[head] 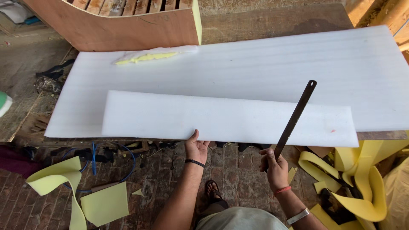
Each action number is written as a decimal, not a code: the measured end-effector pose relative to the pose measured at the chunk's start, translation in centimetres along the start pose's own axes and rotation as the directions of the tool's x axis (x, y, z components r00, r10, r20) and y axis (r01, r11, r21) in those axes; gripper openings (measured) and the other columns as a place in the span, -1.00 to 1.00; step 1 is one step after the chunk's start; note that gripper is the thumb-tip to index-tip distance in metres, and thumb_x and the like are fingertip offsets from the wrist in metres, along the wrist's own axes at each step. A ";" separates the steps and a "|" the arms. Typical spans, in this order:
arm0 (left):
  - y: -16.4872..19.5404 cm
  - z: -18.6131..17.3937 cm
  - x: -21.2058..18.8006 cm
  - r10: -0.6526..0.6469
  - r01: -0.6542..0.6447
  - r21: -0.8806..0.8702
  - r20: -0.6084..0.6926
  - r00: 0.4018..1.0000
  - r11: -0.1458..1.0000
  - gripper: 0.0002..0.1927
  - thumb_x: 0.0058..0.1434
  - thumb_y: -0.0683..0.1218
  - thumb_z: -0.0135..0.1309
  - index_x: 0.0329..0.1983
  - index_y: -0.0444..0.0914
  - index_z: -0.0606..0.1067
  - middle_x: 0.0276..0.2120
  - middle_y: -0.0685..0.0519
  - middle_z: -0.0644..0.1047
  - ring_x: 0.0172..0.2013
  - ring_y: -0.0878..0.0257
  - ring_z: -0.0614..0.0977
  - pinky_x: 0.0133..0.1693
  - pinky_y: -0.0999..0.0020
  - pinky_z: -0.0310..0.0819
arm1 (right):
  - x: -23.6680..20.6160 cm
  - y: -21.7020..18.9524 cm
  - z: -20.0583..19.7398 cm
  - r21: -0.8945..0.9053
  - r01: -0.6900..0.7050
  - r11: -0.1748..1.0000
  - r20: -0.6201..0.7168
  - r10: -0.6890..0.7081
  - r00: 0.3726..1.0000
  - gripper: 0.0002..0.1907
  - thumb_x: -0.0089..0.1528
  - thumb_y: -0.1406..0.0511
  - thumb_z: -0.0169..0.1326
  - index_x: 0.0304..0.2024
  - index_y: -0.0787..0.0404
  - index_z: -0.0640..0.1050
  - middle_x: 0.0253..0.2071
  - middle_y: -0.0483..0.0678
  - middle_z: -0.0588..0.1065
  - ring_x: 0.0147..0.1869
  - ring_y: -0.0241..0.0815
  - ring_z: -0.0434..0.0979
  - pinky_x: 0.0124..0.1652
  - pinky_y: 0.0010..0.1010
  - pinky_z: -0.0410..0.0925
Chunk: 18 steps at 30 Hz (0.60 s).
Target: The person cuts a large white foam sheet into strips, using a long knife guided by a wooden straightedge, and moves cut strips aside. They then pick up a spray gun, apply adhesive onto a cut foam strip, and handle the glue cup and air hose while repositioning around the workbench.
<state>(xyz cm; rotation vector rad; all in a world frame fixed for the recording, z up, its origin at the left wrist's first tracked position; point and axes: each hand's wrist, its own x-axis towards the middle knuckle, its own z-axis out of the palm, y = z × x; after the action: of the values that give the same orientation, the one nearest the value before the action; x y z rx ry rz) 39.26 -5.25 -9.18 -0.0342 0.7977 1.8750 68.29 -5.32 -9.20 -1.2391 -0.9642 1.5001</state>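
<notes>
A long white foam strip [213, 117] lies on top of a larger white foam sheet [255, 64] on a workbench. My left hand [196, 149] pinches the strip's near edge at about its middle, thumb on top. My right hand [275, 166] is closed around one end of a long dark metal blade [294, 119], which slants up and to the right across the strip's right part, its tip with a small hole over the big sheet.
A curved plywood frame [128, 25] with yellow foam edging stands at the back left. Yellow foam offcuts [362, 183] pile at the right and lie on the brick floor [170, 183] at the left [76, 191], beside a blue cable [128, 166].
</notes>
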 end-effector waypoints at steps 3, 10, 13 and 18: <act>3.1 1.8 4.9 0.002 0.011 -0.123 0.109 0.994 0.992 -0.39 0.32 -0.03 0.10 0.36 -0.38 0.27 0.31 -0.15 0.40 0.36 -0.01 0.40 0.38 -0.01 0.27 | 1.9 0.9 4.6 -0.034 -0.009 0.999 -0.001 0.009 1.000 -0.59 0.46 0.12 -0.08 -0.17 0.35 0.58 -0.52 -0.07 0.41 -0.48 -0.26 0.40 -0.42 -0.39 0.31; 8.0 3.5 12.6 -0.288 0.090 0.761 0.132 0.948 0.643 -0.53 0.37 0.09 -0.01 0.28 -0.18 0.38 0.24 -0.03 0.45 0.30 0.11 0.44 0.33 0.09 0.23 | 4.7 1.7 6.6 -0.102 -0.242 0.965 -0.154 0.225 0.962 -0.57 0.45 0.09 -0.14 -0.01 0.25 0.60 0.02 -0.02 0.62 -0.04 -0.19 0.61 -0.11 -0.31 0.41; 6.7 -0.4 11.9 -0.376 0.280 0.692 -0.013 0.927 0.665 -0.56 0.31 0.08 0.00 0.18 -0.21 0.49 0.08 -0.08 0.60 0.11 0.09 0.60 0.15 0.09 0.49 | 5.6 2.4 6.1 -0.129 -0.371 0.920 -0.244 0.333 0.911 -0.57 0.45 0.07 -0.16 0.07 0.19 0.60 0.16 -0.06 0.55 0.02 -0.23 0.55 -0.06 -0.31 0.41; 4.8 -8.2 10.0 -0.347 0.517 0.502 -0.396 0.850 0.694 -0.74 0.30 0.01 0.09 -0.04 -0.20 0.53 -0.24 0.06 0.63 -0.17 0.19 0.66 -0.11 0.19 0.55 | 8.5 3.5 6.7 -0.037 -0.437 0.898 -0.246 0.416 0.875 -0.55 0.47 0.09 -0.17 0.12 0.25 0.56 0.08 0.01 0.56 -0.06 -0.23 0.57 -0.13 -0.38 0.44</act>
<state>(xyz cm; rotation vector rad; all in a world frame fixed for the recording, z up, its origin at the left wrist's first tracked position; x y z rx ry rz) 28.09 -2.62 -16.85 -0.0826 1.4138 1.1097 60.65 1.90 -13.39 -1.7387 -0.6308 1.6069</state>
